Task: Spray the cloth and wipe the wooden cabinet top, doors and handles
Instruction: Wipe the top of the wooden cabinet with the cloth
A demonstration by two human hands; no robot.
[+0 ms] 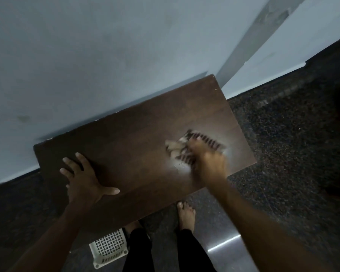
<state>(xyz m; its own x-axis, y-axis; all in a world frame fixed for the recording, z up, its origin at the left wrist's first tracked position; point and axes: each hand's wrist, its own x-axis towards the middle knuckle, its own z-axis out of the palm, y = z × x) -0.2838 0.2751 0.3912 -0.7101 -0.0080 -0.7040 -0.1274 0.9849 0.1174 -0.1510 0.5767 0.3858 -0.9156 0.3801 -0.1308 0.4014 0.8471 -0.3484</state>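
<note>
Mostly blurred, the right hand (pixel 206 160) grips a striped cloth (pixel 186 146) on the cabinet top (pixel 126 134), centre right; the left hand (pixel 84 179) lies flat, fingers spread.

There is one wooden cabinet top (pixel 126 138), with one striped cloth (pixel 182 146) on it. Two hands are over it, one left hand (pixel 82 179) and one right hand (pixel 209 160). The floor (pixel 283 154) holds one white lattice basket (pixel 108 248) and two bare feet (pixel 185 214), one of them half hidden.
</note>
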